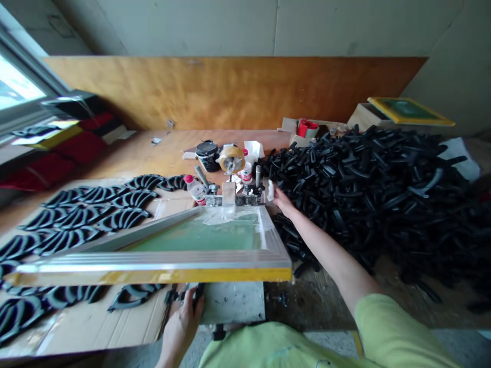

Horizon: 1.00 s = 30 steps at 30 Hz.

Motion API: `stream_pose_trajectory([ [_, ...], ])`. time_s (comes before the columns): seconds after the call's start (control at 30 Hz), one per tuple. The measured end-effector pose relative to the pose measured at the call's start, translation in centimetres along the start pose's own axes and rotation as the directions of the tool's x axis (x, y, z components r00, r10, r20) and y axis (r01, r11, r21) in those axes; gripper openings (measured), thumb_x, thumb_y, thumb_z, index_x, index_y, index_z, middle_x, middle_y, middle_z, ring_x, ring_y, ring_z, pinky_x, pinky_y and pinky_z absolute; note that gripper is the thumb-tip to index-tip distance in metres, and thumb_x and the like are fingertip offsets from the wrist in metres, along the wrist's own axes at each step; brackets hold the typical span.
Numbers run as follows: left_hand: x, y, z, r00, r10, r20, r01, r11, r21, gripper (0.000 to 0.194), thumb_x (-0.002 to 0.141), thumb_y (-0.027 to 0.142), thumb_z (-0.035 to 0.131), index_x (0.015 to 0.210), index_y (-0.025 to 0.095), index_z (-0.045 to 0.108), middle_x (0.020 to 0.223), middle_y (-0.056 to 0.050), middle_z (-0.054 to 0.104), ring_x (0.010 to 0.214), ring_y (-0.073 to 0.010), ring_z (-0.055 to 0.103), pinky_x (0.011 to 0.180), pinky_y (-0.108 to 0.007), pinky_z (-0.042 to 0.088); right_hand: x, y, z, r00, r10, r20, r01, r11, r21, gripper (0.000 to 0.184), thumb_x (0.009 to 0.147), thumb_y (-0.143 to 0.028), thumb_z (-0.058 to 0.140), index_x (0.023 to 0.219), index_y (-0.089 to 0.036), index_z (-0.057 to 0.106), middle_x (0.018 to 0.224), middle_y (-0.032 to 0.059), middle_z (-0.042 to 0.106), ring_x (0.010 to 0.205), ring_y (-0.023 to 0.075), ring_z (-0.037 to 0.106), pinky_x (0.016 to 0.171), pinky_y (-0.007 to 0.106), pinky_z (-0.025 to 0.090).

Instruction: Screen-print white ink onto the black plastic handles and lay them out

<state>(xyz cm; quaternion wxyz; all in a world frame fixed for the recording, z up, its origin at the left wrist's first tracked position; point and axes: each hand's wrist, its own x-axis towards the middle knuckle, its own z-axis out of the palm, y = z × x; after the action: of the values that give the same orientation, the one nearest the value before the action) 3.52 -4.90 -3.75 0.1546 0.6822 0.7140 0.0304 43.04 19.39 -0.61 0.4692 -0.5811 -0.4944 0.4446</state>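
A raised screen-printing frame (164, 266) with green mesh and a yellow front edge is hinged at a clamp (233, 197) at its far end. Under its near edge, my left hand (183, 319) is closed on a black curved plastic part (184, 295) lying on the grey print bed (233, 301). My right hand (283, 200) reaches far forward beside the clamp, at the edge of a big heap of black curved parts (376, 184); its fingers are mostly hidden, so I cannot see what it grips.
Rows of black curved parts (76, 214) lie on cardboard at the left. Behind the clamp stand a black ink tub (207, 155), a tape roll (230, 159) and a small bottle (194, 188). A second framed screen (408, 110) rests on a box at the far right.
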Motion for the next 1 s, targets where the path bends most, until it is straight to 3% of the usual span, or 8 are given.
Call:
stream_pose_trajectory([
  [0.1,0.0,0.7,-0.3,1.000,0.000,-0.007,-0.001,0.995,-0.095,0.029,0.086,0.040,0.040,0.100,0.022,0.057,0.069,-0.005,0.070,0.058,-0.0212,0.068,0.047,-0.024,0.042,2.0,0.2,0.0,0.995,-0.006,0.103,0.010,0.999,-0.033,0.070,0.069,-0.001,0.053,0.135,-0.024,0.047,0.133,0.0052,0.057,0.110,0.0175,0.062,0.095,0.033,0.049],
  [0.2,-0.1,3.5,-0.5,1.000,-0.015,-0.012,0.012,0.976,-0.217,0.025,0.084,0.043,0.044,0.085,0.024,0.059,0.063,-0.003,0.068,0.060,-0.0210,0.067,0.053,-0.025,0.046,0.9,1.3,-3.1,0.999,-0.050,-0.021,0.039,0.935,-0.352,0.047,0.079,-0.006,0.050,0.124,-0.021,0.056,0.119,0.0068,0.065,0.105,0.0179,0.063,0.096,0.034,0.046],
  [0.3,0.6,8.9,-0.6,0.995,0.048,0.087,-0.011,0.926,-0.378,0.032,0.084,0.050,0.044,0.088,0.023,0.062,0.066,-0.003,0.068,0.063,-0.0202,0.065,0.057,-0.026,0.048,-1.2,2.9,-7.5,0.961,-0.089,-0.262,-0.132,0.685,-0.717,0.025,0.087,-0.021,0.053,0.111,-0.015,0.060,0.107,0.0134,0.067,0.107,0.0242,0.061,0.095,0.037,0.045],
  [0.4,2.3,15.6,-0.8,0.947,0.211,0.242,-0.044,0.831,-0.554,0.043,0.086,0.053,0.042,0.106,0.021,0.062,0.066,-0.003,0.068,0.060,-0.0193,0.063,0.057,-0.027,0.048,-2.3,4.2,-10.2,0.916,-0.006,-0.401,-0.345,0.497,-0.797,0.038,0.084,-0.034,0.062,0.110,-0.007,0.059,0.108,0.0224,0.065,0.108,0.0301,0.059,0.090,0.038,0.046],
  [0.5,4.2,21.4,-1.1,0.910,0.305,0.279,-0.062,0.769,-0.637,0.050,0.086,0.053,0.044,0.122,0.020,0.058,0.069,-0.004,0.068,0.062,-0.0193,0.062,0.060,-0.029,0.049,-2.3,4.6,-10.7,0.900,0.104,-0.422,-0.418,0.476,-0.774,0.038,0.083,-0.041,0.062,0.108,-0.012,0.062,0.108,0.0193,0.066,0.104,0.0294,0.061,0.084,0.038,0.048],
  [0.6,5.4,24.5,-1.8,0.895,0.398,0.203,-0.157,0.705,-0.691,0.055,0.088,0.050,0.045,0.135,0.021,0.048,0.089,-0.006,0.071,0.073,-0.0189,0.064,0.068,-0.030,0.050,-1.9,4.7,-10.4,0.897,0.132,-0.422,-0.428,0.501,-0.752,0.033,0.081,-0.043,0.062,0.104,-0.019,0.067,0.111,0.0146,0.066,0.104,0.0284,0.062,0.081,0.038,0.049],
  [0.77,4.2,22.4,-2.4,0.850,0.512,0.125,-0.305,0.670,-0.676,0.048,0.090,0.047,0.044,0.126,0.018,0.056,0.097,-0.008,0.070,0.079,-0.0179,0.063,0.073,-0.029,0.049,-1.5,5.1,-10.4,0.903,0.141,-0.405,-0.412,0.547,-0.728,0.027,0.074,-0.039,0.067,0.090,-0.018,0.071,0.103,0.0164,0.068,0.098,0.0314,0.062,0.078,0.040,0.048],
  [1.0,0.8,10.8,-3.3,0.945,0.241,0.219,0.038,0.587,-0.809,0.049,0.088,0.054,0.044,0.119,0.018,0.057,0.098,-0.009,0.070,0.078,-0.0161,0.064,0.063,-0.025,0.048,-6.2,3.2,-7.9,0.935,-0.222,-0.276,-0.043,0.703,-0.710,0.030,0.084,-0.030,0.056,0.110,-0.015,0.060,0.106,0.0166,0.068,0.097,0.0267,0.062,0.087,0.040,0.047],
])
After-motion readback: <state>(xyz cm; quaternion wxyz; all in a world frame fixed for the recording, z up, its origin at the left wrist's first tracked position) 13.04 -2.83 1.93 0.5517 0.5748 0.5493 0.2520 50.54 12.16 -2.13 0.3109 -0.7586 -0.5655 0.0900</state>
